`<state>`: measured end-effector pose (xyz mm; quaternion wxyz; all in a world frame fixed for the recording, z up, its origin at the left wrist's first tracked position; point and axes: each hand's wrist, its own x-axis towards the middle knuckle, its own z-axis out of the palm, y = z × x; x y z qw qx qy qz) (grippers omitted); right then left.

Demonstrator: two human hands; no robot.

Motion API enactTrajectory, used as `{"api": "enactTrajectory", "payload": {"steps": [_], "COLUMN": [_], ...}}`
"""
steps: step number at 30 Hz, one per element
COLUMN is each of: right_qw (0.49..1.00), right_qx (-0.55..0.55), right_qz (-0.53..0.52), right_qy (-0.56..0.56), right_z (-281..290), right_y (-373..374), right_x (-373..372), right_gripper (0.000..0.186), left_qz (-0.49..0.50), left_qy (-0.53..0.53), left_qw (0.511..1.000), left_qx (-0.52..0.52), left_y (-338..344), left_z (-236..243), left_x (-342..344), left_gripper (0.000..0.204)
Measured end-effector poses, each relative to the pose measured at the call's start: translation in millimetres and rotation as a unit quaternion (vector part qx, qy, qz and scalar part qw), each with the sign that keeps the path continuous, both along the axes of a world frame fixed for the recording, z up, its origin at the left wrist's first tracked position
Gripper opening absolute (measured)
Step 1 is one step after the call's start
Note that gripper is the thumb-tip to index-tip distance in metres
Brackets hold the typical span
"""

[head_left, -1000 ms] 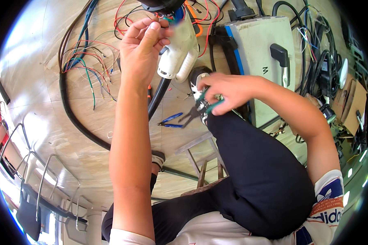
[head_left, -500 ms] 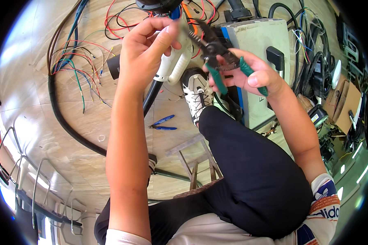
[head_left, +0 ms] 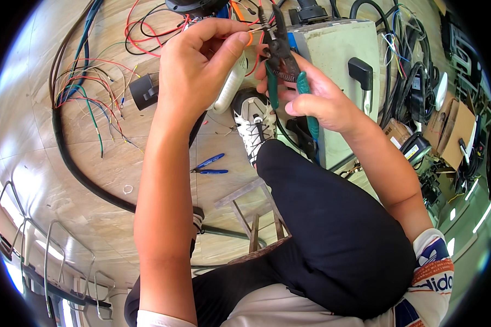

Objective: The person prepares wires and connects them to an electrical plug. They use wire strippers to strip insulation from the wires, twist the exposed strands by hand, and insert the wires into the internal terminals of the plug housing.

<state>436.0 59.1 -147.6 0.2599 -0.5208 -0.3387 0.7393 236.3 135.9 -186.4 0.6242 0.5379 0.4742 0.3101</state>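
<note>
My left hand point(head_left: 196, 73), at the upper middle, pinches a thin wire point(head_left: 253, 31) between thumb and forefinger. The wire runs into the jaws of dark wire strippers point(head_left: 281, 52) with green handles. My right hand point(head_left: 324, 103) grips those strippers by the handles, angled upward just right of my left fingertips. Behind my hands are a white plastic handle body point(head_left: 226, 95) on a thick black cable and a round black housing point(head_left: 196, 7), with red and black wires around them; my left hand partly hides them.
Blue cutters point(head_left: 210, 171) lie on the tiled floor. A loom of coloured wires point(head_left: 76, 87) and a black cylinder point(head_left: 143, 91) are at left. A pale metal case point(head_left: 346, 46), cable coils and cardboard point(head_left: 446, 131) fill the right. My shoe point(head_left: 251, 128) and a wooden stool point(head_left: 253, 234) are below.
My right hand has raised the strippers from beside my knee to my left fingertips, where the jaws now meet the wire. My left hand stays pinched, slightly shifted within the picture.
</note>
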Motion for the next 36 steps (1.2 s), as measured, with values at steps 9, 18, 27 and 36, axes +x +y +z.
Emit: {"api": "enactTrajectory", "payload": {"steps": [9, 18, 27, 36], "right_qw": [0.999, 0.999, 0.998, 0.998], "right_qx": [0.038, 0.034, 0.012, 0.003], "right_qz": [-0.001, -0.015, -0.002, -0.004], "right_qy": [-0.015, -0.018, -0.055, -0.065], "right_z": [-7, -8, -5, -9], "right_y": [2, 2, 5, 4], "right_x": [-5, -8, -12, -14], "right_gripper": [0.074, 0.070, 0.061, 0.055], "left_qz": [-0.010, 0.004, -0.003, -0.002], "left_qy": [0.038, 0.036, 0.054, 0.063], "left_qw": [0.996, 0.996, 0.996, 0.995], "left_qx": [0.085, 0.078, 0.072, 0.077], "left_y": [7, 5, 5, 6], "left_z": [-1, 0, 4, 4], "left_x": [3, 8, 9, 8], "left_gripper": [0.019, 0.015, 0.015, 0.014]}}
